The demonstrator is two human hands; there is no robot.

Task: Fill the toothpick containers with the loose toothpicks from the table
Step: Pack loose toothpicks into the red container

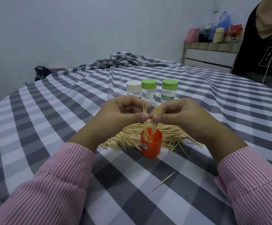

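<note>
An open orange container (151, 147) stands on the checked cloth with a few toothpicks leaning inside it. Right above it, my left hand (122, 114) pinches a small upright bundle of toothpicks (145, 109), their lower tips reaching into the container. My right hand (179, 116) pinches a second bundle (157, 113) beside the first, also pointing down at the opening. A heap of loose toothpicks (128, 138) lies behind and around the orange container. Three clear containers stand behind my hands: one with a cream lid (133, 86) and two with green lids (149, 84) (170, 84).
One stray toothpick (164, 181) lies on the grey and white checked cloth (51, 114) near my right sleeve. The cloth is bunched at the far side. A person in dark clothing (261, 46) stands at the far right, beside a low cabinet (209, 57) holding bags.
</note>
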